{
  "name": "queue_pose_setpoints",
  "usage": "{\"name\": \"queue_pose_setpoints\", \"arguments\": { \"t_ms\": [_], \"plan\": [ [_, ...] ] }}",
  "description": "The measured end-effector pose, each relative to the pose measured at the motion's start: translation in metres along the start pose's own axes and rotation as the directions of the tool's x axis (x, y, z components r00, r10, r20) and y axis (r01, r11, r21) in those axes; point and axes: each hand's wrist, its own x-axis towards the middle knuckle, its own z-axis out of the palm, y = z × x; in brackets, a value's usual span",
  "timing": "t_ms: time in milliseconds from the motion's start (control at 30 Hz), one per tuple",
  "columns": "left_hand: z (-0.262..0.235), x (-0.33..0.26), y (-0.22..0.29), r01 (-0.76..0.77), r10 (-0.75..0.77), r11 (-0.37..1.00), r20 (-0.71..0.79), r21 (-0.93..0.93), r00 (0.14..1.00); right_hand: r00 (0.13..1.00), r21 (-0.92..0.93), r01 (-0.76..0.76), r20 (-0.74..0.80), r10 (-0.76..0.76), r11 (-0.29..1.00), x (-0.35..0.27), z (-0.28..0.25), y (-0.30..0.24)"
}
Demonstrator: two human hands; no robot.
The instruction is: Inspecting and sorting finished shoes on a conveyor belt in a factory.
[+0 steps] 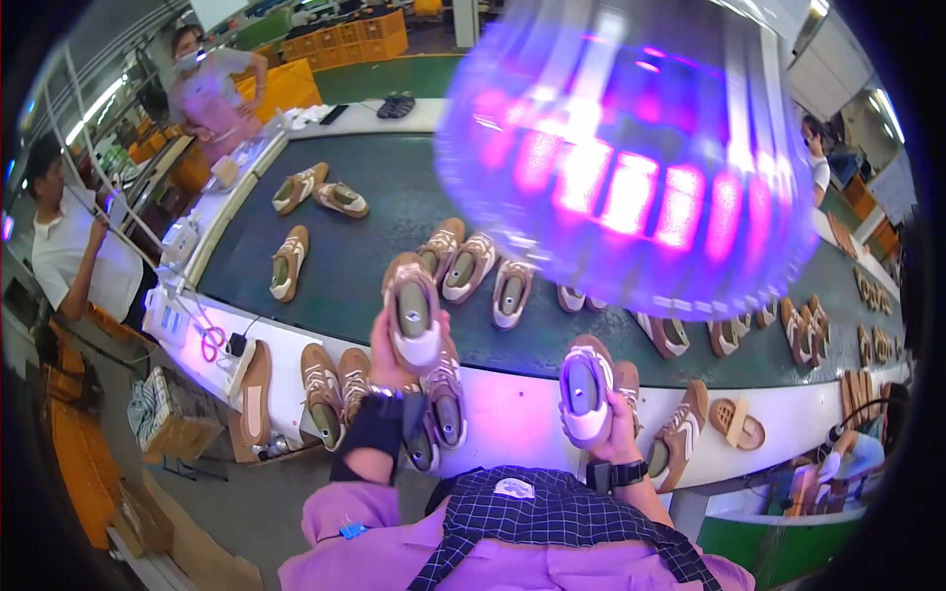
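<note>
My left hand (390,357) grips a tan and white sneaker (411,307), heel toward me, its inside showing. In my right hand (621,433) is a second tan and white sneaker (585,389), held by its side with the opening up. Both are raised over the white near ledge (512,433). Just below my left hand, a sneaker (446,394) stands on the ledge, with another dark-lined shoe beside it. Several more sneakers (322,389) stand left of my left wrist. One sneaker (678,433) lies to the right of my right hand.
A green conveyor belt (384,177) carries several similar sneakers. A large ribbed lamp (631,167) glowing purple and pink hangs above it. Pink-handled scissors (213,342) and a shoe sole (254,394) lie at left; a tan sandal (736,424) at right. Other people stand around the belt.
</note>
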Motion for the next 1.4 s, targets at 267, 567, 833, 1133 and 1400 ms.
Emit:
{"name": "queue_pose_setpoints", "arguments": {
  "t_ms": [267,567,833,1133,1400],
  "plan": [
    [-0.185,0.097,0.108,0.301,0.638,-0.197,-0.11,0.933,0.762,0.973,-0.075,-0.199,0.101,0.206,0.977,0.042,0.008,0.032],
    [-0.191,0.129,0.113,0.27,0.596,-0.286,-0.05,0.92,0.802,0.942,-0.069,-0.273,0.182,0.281,0.959,0.176,0.11,0.035],
    [-0.162,0.163,0.098,0.398,0.604,-0.342,-0.125,0.851,0.787,0.996,-0.07,0.078,0.044,-0.075,0.995,0.457,0.168,-0.029],
    [-0.149,0.174,0.098,0.325,0.618,-0.541,0.105,0.775,0.779,0.663,-0.993,0.044,-0.055,-0.747,0.112,0.431,0.124,0.101],
    [-0.164,0.239,0.065,0.214,0.37,-0.146,-0.148,0.966,0.917,0.674,-0.98,-0.176,-0.189,-0.714,0.093,0.451,0.098,0.127]
  ]
}}
